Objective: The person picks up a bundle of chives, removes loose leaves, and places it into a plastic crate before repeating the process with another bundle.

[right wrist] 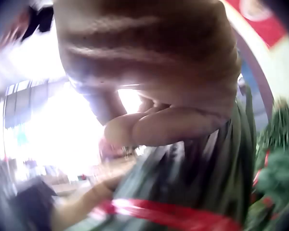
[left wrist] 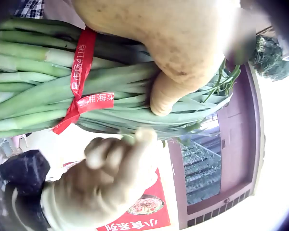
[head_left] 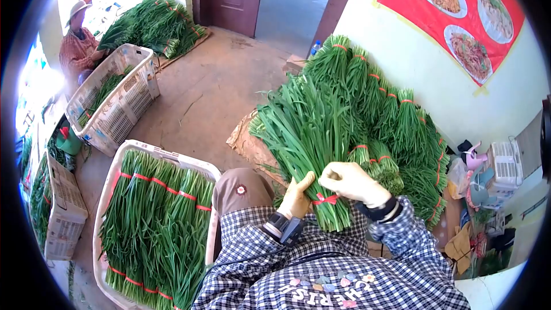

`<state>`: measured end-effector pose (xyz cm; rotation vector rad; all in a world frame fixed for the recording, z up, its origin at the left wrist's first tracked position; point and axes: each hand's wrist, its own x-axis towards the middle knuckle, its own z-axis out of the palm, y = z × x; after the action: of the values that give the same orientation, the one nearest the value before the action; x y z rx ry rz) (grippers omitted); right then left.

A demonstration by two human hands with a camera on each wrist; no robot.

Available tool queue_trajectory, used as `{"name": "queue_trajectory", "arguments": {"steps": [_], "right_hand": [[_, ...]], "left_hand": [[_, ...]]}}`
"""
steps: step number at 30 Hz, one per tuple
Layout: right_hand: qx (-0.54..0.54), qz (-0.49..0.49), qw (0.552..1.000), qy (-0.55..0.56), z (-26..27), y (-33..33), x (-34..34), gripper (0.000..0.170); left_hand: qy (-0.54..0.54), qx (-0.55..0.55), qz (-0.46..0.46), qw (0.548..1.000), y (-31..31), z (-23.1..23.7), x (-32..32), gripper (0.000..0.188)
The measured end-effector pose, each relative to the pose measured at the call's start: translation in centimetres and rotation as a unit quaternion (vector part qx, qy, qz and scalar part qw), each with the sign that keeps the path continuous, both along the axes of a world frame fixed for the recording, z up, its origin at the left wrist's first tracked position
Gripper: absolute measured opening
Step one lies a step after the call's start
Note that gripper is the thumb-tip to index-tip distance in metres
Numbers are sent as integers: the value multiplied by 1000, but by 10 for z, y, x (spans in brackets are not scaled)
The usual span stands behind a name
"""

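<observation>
A thick bunch of garlic chives (head_left: 307,132) lies across the lap in the head view, its leaves pointing away and its cut stems toward the body. A knotted red printed tape (left wrist: 81,79) rings the stems. My gloved left hand (head_left: 297,196) grips the bunch just above the tape, thumb laid over the leaves in the left wrist view. My gloved right hand (head_left: 354,183) is just right of the bunch, fingers curled in toward the thumb. Nothing shows in these fingers (right wrist: 159,127) in the right wrist view, which is blurred.
A crate (head_left: 213,171) of red-taped chive bunches stands at the left. More tied bunches (head_left: 404,120) are heaped along the right wall. Farther left, a person in a hat (head_left: 79,43) sits by another crate (head_left: 135,86), near a loose chive pile (head_left: 152,23).
</observation>
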<state>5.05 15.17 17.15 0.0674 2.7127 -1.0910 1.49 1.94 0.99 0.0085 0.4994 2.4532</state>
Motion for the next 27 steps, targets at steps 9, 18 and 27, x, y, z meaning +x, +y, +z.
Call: {"name": "queue_trajectory", "arguments": {"steps": [9,18,27], "right_hand": [[-166,-119,979,18,-10,102,41,84],[-384,-163,892,173,-38,23,-19,61],[-375,-218,881,187,-19,23,-4,54]], "left_hand": [[25,31,-73,997,-10,-2,-9,65],[43,-106,-2,993,-10,61,6,66],[53,-105,-14,993,-27,55,-19,41]]}}
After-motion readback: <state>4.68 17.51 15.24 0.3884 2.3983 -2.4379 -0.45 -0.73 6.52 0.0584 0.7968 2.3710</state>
